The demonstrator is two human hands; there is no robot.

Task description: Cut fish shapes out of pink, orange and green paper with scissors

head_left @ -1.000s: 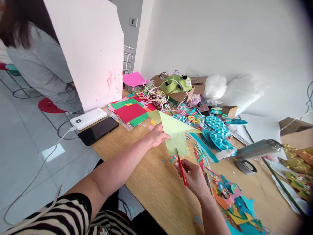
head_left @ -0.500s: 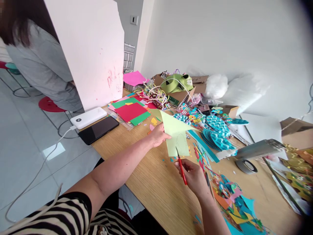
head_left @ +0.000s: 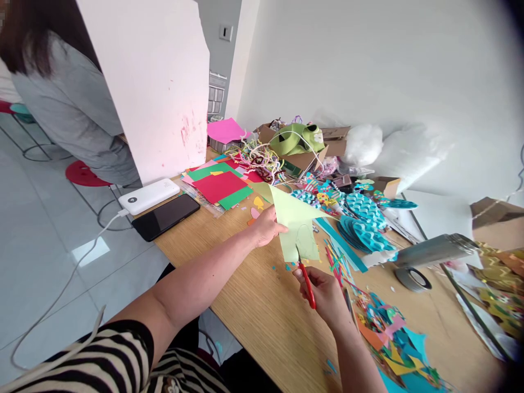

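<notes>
A sheet of pale green paper (head_left: pixel 293 218), folded over at its top, hangs above the wooden table. My left hand (head_left: pixel 267 226) pinches its left edge between thumb and fingers. On the lower part of the sheet a faint pencil outline shows. Red-handled scissors (head_left: pixel 306 281) are in my right hand (head_left: pixel 323 292), with the blades at the paper's lower edge, below and beside the outline. How far apart the blades stand is too small to tell.
Left of the sheet lie coloured papers (head_left: pixel 223 186), a black phone (head_left: pixel 166 217) and a white power bank (head_left: pixel 149 196). Blue wavy discs (head_left: pixel 360 234), a steel flask (head_left: pixel 438 249) and paper scraps (head_left: pixel 403 349) are on the right. A person in grey (head_left: pixel 77 103) is behind a white board (head_left: pixel 164 82).
The scissors have tilted slightly in my right hand, the handles shifting a little to the right. My left hand keeps its hold on the paper, almost unmoved.
</notes>
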